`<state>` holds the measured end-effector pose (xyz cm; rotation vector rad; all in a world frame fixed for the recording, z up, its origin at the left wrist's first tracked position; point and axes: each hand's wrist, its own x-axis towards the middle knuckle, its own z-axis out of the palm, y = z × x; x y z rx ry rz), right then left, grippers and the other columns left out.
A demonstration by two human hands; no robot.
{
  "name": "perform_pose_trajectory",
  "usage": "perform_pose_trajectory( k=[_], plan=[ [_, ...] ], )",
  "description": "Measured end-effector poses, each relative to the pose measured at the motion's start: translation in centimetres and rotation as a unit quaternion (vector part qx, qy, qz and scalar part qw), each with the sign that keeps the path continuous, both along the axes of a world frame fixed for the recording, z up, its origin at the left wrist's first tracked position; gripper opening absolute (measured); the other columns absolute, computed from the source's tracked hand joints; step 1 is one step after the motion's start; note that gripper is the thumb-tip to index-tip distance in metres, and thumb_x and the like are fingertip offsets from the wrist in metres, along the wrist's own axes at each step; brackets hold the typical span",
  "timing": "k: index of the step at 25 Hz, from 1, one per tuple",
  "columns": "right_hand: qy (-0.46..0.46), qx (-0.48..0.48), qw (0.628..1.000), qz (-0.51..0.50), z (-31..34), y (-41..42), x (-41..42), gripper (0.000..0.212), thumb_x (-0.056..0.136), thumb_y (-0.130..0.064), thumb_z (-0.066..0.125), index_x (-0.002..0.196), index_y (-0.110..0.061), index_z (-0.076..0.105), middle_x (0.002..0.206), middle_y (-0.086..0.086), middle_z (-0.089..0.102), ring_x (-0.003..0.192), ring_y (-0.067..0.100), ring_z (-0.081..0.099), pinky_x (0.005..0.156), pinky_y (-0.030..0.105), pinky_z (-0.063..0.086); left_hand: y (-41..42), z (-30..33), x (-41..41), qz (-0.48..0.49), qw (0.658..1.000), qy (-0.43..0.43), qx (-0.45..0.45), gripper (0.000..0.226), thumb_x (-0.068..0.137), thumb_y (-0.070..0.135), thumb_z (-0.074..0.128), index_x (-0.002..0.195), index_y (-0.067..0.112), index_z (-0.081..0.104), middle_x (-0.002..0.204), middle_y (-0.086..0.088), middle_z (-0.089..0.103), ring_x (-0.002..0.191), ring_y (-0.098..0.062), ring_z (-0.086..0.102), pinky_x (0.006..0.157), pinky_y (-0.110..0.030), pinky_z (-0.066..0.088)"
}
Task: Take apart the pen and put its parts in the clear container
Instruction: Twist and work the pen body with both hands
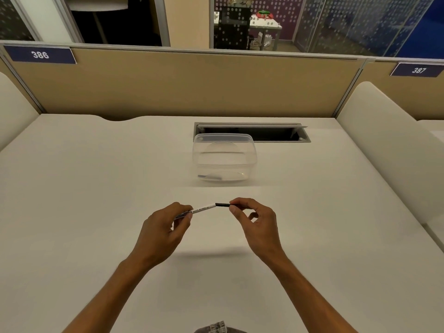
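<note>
Both hands (168,224) (254,222) pinching, raised

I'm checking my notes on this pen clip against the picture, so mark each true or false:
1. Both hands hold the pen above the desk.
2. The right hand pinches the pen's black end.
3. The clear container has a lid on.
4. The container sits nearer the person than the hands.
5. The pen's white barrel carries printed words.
1. True: the left hand and right hand hold the pen above the desk.
2. True: it pinches the black end.
3. False: the clear container is open at the top.
4. False: it sits beyond the hands, by the cable slot.
5. True: "WHITE BOARD" is readable.
</note>
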<state>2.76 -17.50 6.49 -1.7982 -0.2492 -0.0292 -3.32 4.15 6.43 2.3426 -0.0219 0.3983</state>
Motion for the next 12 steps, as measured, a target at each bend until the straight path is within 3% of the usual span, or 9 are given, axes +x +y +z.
perform_pose_trajectory(
  k=[7,12],
  plan=[
    [-0.057,-0.035,0.995,0.075,0.9,-0.5,0.3,0.014,0.086,-0.02,0.071,0.094,-0.032,0.072,0.09,-0.018,0.071,0.091,0.014,0.064,0.067,0.019,0.042,0.1,1.0,0.0,-0.019,0.998,0.041,0.05,0.03,0.087,0.059,0.051,0.079,0.033,0.061,0.057,0.009,0.055,0.057,-0.012,0.05,0.05,-0.025,0.036],
    [-0.098,-0.056,0.988,0.102,1.6,-0.7,0.4,0.01,0.087,-0.025,0.069,0.095,-0.03,0.072,0.09,-0.016,0.071,0.091,0.014,0.062,0.067,0.017,0.04,0.0,2.2,0.0,-0.04,0.996,0.053,0.053,0.025,0.087,0.053,0.051,0.093,0.035,0.068,0.063,0.021,0.06,0.063,-0.007,0.054,0.054,-0.025,0.04]
  ],
)
